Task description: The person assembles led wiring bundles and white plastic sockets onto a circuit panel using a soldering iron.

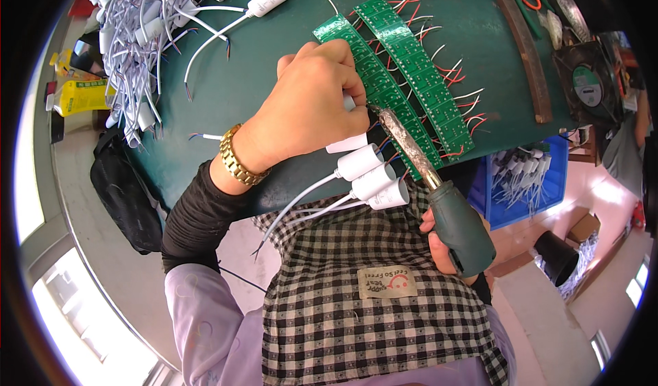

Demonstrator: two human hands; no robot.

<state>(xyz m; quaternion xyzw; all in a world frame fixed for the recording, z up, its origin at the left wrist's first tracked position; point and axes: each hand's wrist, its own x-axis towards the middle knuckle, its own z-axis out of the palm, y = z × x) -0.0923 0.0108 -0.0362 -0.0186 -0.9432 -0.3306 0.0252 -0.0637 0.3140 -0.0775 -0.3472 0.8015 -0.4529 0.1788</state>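
In the head view, the left hand [312, 98] has its fingers pinched together on a smooth white plastic piece [349, 103], mostly hidden, over the left of two green circuit-board strips [428, 77]. The right hand [442, 252] curls its fingers around the dark green, bulbous handle of a soldering iron [462, 225]; its scorched, crusty metal shaft slants up to the near strip's left edge, its tip just beside the left fingertips. Thin red and white wires bristle from the far strip's right edge. White cylindrical lamp holders [370, 180], glossy and trailing grey-white cables, line the near strip; many more lie in a tangled heap [140, 29] at upper left.

Small print marks some holders; a beige cloth patch [387, 282] with lettering and a red smiling face is sewn to the black-and-cream checked apron [329, 317]. The yellow bottle [82, 97] also carries a printed label.

The table [264, 57] has a dull green top, scuffed in places, with a curved brown strip [524, 57] and a square black fan [589, 88] to the right. Below stands a blue plastic crate [521, 213] of cabled holders above a pinkish floor; bright windows show at left.
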